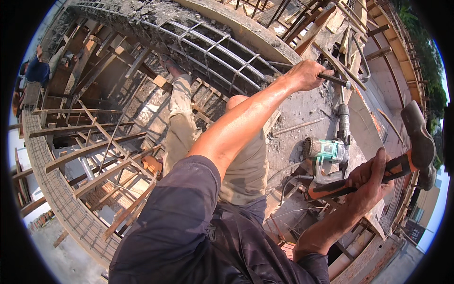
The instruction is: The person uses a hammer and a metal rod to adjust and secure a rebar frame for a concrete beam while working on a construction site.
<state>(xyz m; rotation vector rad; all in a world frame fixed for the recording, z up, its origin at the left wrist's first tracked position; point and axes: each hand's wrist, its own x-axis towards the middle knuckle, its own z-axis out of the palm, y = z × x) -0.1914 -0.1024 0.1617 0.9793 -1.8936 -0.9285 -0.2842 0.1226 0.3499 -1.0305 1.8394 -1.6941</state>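
My left hand (306, 75) reaches far forward over the concrete, its fingers wrapped round a dark steel chisel (335, 79). The chisel's round struck end points right; its other end is hidden by the hand. Lower right, my right hand (370, 177) grips a hammer by its orange and black handle (401, 165). The heavy dark hammer head (419, 146) is raised at the far right, apart from the chisel. Between the hands lies a green and grey demolition hammer (327, 149) on the concrete, its long bit pointing away from me.
Exposed rebar (213, 49) runs along a broken concrete beam ahead. A loose steel rod (298, 127) lies on the rubble-strewn slab. Timber props (90, 125) and a drop fill the left side. Another person (38, 71) is at the far left edge.
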